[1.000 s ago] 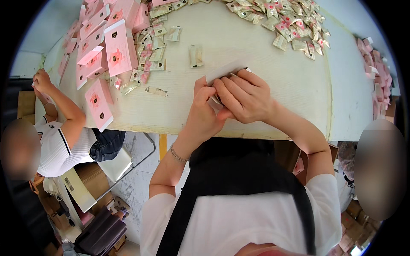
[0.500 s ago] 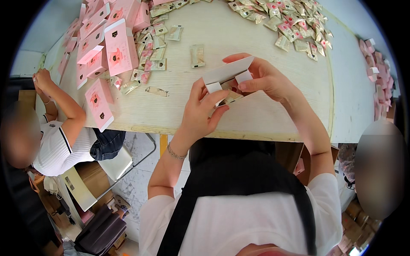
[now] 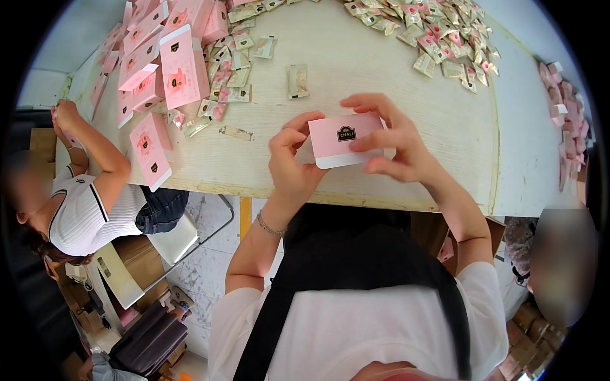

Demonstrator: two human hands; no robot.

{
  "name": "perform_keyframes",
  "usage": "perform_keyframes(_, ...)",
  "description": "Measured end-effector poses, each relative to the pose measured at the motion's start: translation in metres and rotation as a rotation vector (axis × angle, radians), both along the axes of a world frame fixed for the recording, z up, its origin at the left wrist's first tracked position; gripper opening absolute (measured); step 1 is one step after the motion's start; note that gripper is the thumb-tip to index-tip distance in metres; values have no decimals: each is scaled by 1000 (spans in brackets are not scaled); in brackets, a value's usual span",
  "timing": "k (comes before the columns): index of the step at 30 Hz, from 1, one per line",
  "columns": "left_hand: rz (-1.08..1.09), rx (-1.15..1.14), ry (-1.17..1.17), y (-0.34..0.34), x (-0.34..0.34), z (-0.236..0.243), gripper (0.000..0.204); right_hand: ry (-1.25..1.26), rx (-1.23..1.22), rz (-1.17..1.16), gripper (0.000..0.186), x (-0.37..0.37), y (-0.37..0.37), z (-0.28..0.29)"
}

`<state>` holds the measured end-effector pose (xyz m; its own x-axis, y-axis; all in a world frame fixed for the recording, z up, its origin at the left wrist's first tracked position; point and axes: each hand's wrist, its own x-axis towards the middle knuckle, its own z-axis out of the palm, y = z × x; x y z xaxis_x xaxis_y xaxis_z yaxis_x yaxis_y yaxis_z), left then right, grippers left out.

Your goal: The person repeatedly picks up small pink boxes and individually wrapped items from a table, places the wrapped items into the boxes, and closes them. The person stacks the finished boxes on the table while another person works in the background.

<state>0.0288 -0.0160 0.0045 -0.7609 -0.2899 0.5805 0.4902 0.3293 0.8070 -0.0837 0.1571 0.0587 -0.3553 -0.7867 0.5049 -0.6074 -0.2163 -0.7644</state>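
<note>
both hands, left hand (image 3: 293, 159) and right hand (image 3: 393, 141), pinch the small pink box (image 3: 346, 138) above the table's (image 3: 394, 184) near edge; a loose pinch could drop it.

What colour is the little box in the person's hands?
The small box is pale pink with a dark emblem and a white lower edge, seen in the head view.

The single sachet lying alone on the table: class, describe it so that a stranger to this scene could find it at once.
Start at the pale wooden table and find the pink box held between the left hand and right hand. Just beyond it, towards the table's middle, lies the lone sachet. Unlike the heaped sachets and those beside the stacked pink boxes, it lies apart, touching nothing.
</note>
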Motion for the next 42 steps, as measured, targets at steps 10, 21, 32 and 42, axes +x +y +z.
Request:
perform_keyframes(10, -73, -80, -139, -13, 0, -3, 58, 250, 192, -148, 37, -7, 2, 36)
perform_keyframes(21, -93, -192, -313, -19, 3, 16, 49, 538, 65, -295, 44, 18, -3, -2)
perform_keyframes(32, 988, -865, -582, -187, -51, 48, 85, 234, 393, -1326, 45, 90, 154, -15)
perform_keyframes(42, -104, 806, 83, -151, -13, 42, 78, 445, 1022, -1356, 39, 50, 233, -21)
